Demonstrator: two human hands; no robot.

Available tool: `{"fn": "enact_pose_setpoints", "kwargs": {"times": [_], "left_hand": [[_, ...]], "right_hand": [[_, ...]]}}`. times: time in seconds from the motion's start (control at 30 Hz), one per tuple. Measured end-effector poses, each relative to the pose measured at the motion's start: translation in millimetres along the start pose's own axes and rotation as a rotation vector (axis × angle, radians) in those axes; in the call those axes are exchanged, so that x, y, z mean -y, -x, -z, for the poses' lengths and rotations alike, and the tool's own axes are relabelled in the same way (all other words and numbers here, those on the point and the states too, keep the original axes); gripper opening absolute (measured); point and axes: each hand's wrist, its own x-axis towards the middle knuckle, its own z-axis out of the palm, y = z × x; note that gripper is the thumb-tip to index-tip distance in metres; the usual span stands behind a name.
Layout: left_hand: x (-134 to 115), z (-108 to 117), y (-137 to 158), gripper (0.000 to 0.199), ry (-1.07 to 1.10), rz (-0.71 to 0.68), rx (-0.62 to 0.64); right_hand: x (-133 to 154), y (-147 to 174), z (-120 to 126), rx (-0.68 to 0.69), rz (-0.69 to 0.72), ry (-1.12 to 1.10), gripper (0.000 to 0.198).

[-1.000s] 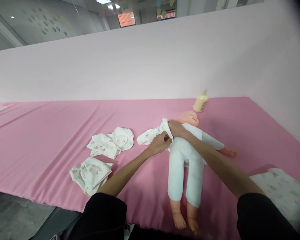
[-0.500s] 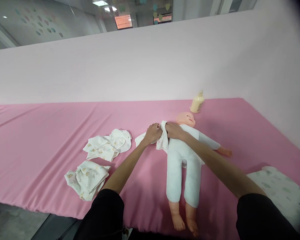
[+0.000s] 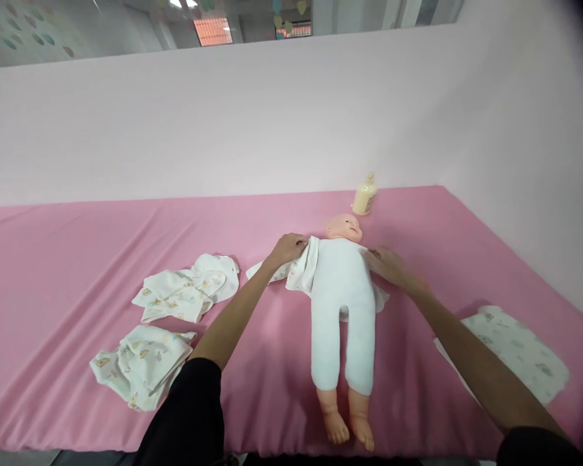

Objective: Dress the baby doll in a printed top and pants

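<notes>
A baby doll [image 3: 342, 278] in a white body suit lies on its back, its head toward the wall. A white printed baby shirt [image 3: 304, 268] covers its arm on the left side, and another part of the cloth shows from under its body at the right. My left hand [image 3: 289, 249] is closed at the shirt's edge near that shoulder, fingertips partly hidden. My right hand [image 3: 388, 264], slightly blurred, is at the doll's other shoulder with fingers reaching toward it and apart. The doll's arm on that side is hidden behind my hand and forearm.
Two folded printed baby garments, an upper one [image 3: 187, 291] and a lower one [image 3: 143, 366], lie at the left. A pale yellow pump bottle [image 3: 364, 197] stands beyond the doll's head. A printed cloth [image 3: 517, 353] lies at the right. Pink sheeting [image 3: 78, 259] covers the surface, bounded by a white wall [image 3: 214, 129].
My right hand has let go of the shirt at the left shoulder and moved across the chest to the right shoulder. My left hand stays at the shirt. The view has shifted slightly.
</notes>
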Motion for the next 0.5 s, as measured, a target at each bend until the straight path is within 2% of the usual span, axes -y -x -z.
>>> {"fn": "enact_pose_setpoints", "kwargs": {"times": [0.17, 0.5], "left_hand": [[-7.9, -7.0, -13.4, 0.024, -0.059, -0.028, -0.072], [-37.3, -19.8, -31.6, 0.031, -0.115, -0.141, -0.082]], "right_hand": [[0.4, -9.2, -11.7, 0.025, 0.034, -0.153, 0.057], [-3.6, -8.6, -16.4, 0.011, 0.088, -0.131, 0.049]]}}
